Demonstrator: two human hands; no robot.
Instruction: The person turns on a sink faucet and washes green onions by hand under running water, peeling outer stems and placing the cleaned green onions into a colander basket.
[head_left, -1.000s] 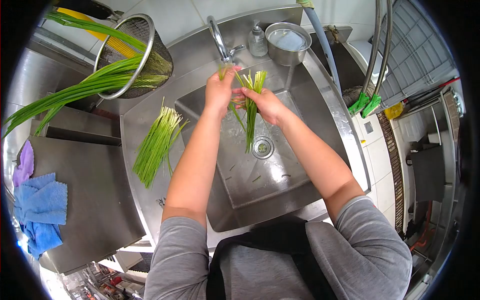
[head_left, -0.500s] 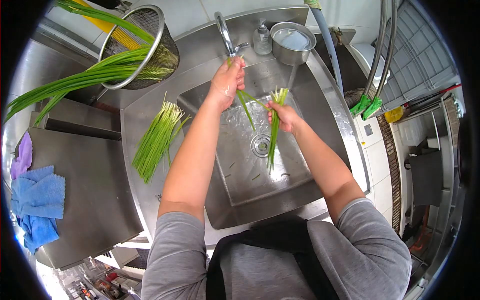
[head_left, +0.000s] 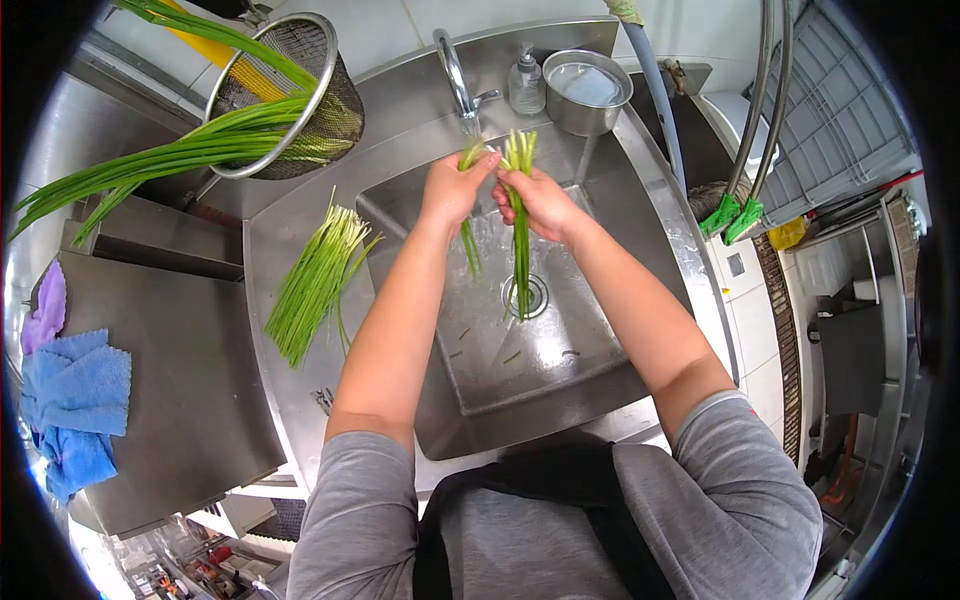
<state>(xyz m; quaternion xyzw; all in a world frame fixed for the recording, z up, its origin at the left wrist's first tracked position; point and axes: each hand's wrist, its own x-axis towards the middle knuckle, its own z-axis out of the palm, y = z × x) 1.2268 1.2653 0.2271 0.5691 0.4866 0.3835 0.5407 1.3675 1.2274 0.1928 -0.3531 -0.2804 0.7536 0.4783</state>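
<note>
My left hand (head_left: 452,192) is closed around a few garlic chives, their pale ends up in the water under the faucet (head_left: 455,75) and green leaves hanging below. Close beside it, my right hand (head_left: 543,207) grips a thicker bunch of garlic chives (head_left: 521,262), pale ends up and leaf tips hanging above the drain (head_left: 533,295). Both hands are over the upper part of the steel sink basin (head_left: 540,385). On the ledge to the left lies a pile of garlic chives (head_left: 318,285), cut ends pointing away from me.
A mesh strainer (head_left: 345,105) holding long green stalks (head_left: 170,155) stands at the upper left. Behind the basin are a soap bottle (head_left: 526,82) and a metal pot (head_left: 590,95). Blue cloths (head_left: 80,385) lie on the left counter. A grey hose (head_left: 655,95) hangs at the right.
My right hand has moved up and left with its bunch, up beside my left hand. My left hand has come down slightly, away from the faucet spout.
</note>
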